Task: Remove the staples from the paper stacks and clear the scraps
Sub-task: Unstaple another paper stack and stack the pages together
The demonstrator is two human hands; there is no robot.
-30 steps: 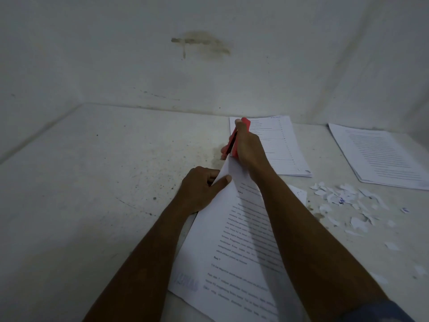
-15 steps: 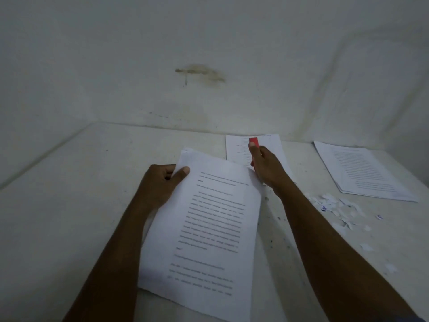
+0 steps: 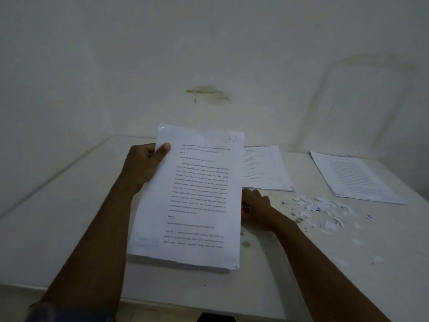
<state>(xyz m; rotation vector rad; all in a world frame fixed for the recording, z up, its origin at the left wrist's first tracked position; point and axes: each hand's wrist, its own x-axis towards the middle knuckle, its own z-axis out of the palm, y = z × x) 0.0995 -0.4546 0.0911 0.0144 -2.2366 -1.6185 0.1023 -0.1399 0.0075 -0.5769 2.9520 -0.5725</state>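
The stack (image 3: 197, 194) was held above the near middle of the table (image 3: 58, 217), printed face toward the person. Its long axis ran away from the person, top edge farthest and raised, bottom edge low near the table's front. The left hand (image 3: 141, 166) clamped its upper left edge, thumb (image 3: 163, 148) pressed on the front page and fingers curled behind.

The right hand (image 3: 257, 210) lay low on the table just beside the stack's right edge, knuckles up. A sliver of a red tool (image 3: 245, 209) showed at its fingers. The stack hid most of those fingers, so I could not tell whether they gripped the tool or only rested on it.

Behind the right hand a second stack (image 3: 264, 168) lay flat, partly covered by the held one. A third stack (image 3: 352, 177) lay flat farther right, well apart. Between them and nearer, white scraps (image 3: 325, 210) were strewn over the table, with dark specks (image 3: 299, 219) beside the right wrist.

The table was white and scuffed, set into a corner. The wall (image 3: 116, 54) was pale, with a brownish stain (image 3: 206, 92) above the stack. The light was dim.
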